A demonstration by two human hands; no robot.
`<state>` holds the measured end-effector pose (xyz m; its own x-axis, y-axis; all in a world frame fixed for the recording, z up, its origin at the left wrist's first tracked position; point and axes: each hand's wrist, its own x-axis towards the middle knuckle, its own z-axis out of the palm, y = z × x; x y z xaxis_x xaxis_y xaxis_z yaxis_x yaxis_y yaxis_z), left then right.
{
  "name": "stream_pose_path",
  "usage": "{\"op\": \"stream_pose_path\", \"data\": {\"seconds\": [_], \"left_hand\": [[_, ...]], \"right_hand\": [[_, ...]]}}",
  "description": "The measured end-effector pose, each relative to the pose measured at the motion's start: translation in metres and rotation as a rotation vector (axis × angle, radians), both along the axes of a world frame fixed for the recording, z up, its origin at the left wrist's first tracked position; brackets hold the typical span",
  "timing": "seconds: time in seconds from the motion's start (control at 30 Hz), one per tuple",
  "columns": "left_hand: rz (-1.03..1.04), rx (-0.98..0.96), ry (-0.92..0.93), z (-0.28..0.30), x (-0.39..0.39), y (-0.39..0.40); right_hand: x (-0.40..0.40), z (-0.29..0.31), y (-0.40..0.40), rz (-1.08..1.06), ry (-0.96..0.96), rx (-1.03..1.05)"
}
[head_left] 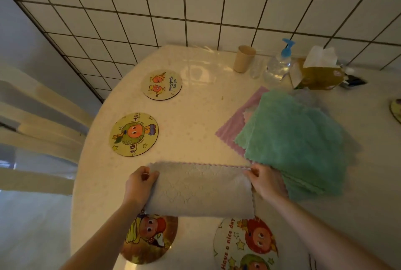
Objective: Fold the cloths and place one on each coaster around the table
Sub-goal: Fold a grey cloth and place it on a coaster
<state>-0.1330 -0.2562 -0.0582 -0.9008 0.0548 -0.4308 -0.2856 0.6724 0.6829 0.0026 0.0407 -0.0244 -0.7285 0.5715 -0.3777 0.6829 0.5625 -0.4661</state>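
A grey cloth [199, 189], folded in half, hangs just above the near part of the table. My left hand [138, 185] pinches its top left corner and my right hand [265, 181] pinches its top right corner. A stack of green cloths [297, 139] lies to the right on a pink cloth [236, 124]. Round cartoon coasters lie on the table: one at the far left [161, 84], one at mid left [133, 134], and two near me [149, 239] [246, 246], partly covered by the grey cloth. Another coaster [396, 110] peeks in at the right edge.
The table [195, 113] stands against a tiled wall. Along the back stand a beige cup [244, 58], a pump bottle with a blue top [278, 63] and a tissue box [316, 72]. A chair back [41, 122] stands at the left.
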Motion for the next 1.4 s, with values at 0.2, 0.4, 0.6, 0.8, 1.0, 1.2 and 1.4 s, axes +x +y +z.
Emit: {"op": "stream_pose_path", "data": {"seconds": [0.2, 0.4, 0.6, 0.8, 1.0, 1.2, 1.4], "left_hand": [[0.006, 0.011, 0.008, 0.004, -0.001, 0.003], [-0.112, 0.013, 0.134, 0.017, 0.034, -0.001], [-0.269, 0.083, 0.215, 0.015, 0.062, -0.029], [-0.335, -0.064, 0.359, 0.005, 0.073, -0.044], [-1.017, -0.227, 0.711, -0.009, 0.108, -0.036], [-1.145, -0.449, 0.622, -0.023, 0.135, -0.006], [-1.027, -0.549, 0.545, -0.033, 0.125, -0.031]], "right_hand": [[-0.001, -0.001, -0.003, -0.050, 0.017, -0.023], [0.016, -0.010, -0.026, -0.062, 0.166, 0.082], [0.075, -0.019, -0.078, 0.595, 0.232, 0.388], [0.104, -0.021, -0.095, 0.677, 0.047, 0.392], [0.109, -0.007, -0.094, 0.754, -0.054, 0.387], [0.091, -0.004, -0.101, 0.913, 0.072, 0.395], [0.099, -0.013, -0.073, 1.018, 0.038, 0.412]]}}
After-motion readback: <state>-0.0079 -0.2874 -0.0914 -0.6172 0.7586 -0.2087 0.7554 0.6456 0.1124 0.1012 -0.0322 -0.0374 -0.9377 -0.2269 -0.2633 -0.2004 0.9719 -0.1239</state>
